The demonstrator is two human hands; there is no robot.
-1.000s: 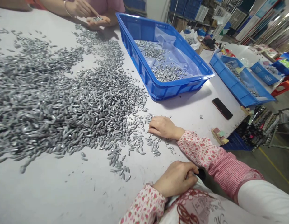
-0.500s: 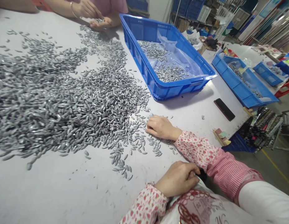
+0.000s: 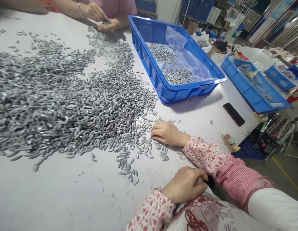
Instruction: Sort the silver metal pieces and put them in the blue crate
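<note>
Many small grey, glossy, seed-shaped pieces (image 3: pixel 74 109) lie in a wide heap across the white table (image 3: pixel 67 199). At the heap's right fringe, my right hand (image 3: pixel 166 132) rests palm down among scattered pieces, fingers bent and pressed together. Its fingertips are turned under, so whatever they hold is hidden. My left hand (image 3: pixel 184 185) lies at the table's near edge against my clothing, fingers curled and thumb tucked in. Its palm faces away and I cannot see what is inside it. Both forearms wear patterned pink sleeve covers.
A big blue crate (image 3: pixel 168 93) lined with plastic holds more grey pieces beyond my right hand. Right of it lie a phone (image 3: pixel 234 114) and another blue tray (image 3: pixel 254 93). Across the table, a co-worker's hands (image 3: pixel 107 24) hold some pieces.
The whole view has shifted slightly, so the table and crate appear a little further right. My hands have kept nearly the same pose and place. The co-worker's fingers have moved slightly over their palm.
</note>
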